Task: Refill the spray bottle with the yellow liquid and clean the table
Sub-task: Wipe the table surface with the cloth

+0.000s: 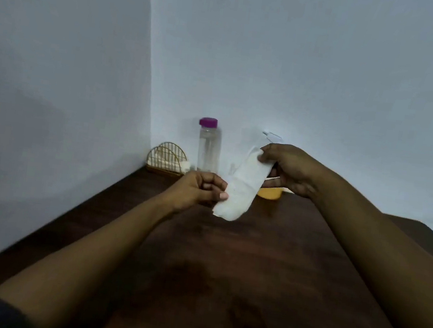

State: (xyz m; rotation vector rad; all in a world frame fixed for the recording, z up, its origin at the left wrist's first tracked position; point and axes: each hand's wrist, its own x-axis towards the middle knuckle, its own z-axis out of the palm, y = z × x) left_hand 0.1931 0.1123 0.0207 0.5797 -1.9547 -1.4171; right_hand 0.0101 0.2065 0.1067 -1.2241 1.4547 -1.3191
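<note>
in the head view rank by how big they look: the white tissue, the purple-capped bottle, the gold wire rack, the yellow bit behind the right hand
1. white tissue, though it is nearest the camera
2. purple-capped bottle
3. gold wire rack
4. yellow bit, mostly hidden by the right hand, so its true size is unsure

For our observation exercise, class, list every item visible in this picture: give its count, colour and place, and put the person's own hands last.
Table: one, dark brown wood, fills the lower picture and runs into the wall corner.
Wire holder: one, gold, back left corner of the table, with something pale inside.
Clear bottle: one, transparent with a purple cap, upright beside the wire holder.
Spray bottle: one, yellow liquid in its base and a white spray head, mostly hidden behind the cloth and right hand.
White cloth: one, white, folded, held above the table between both hands.
Left hand: pinches the cloth's lower end.
Right hand: pinches the cloth's upper end.
</note>
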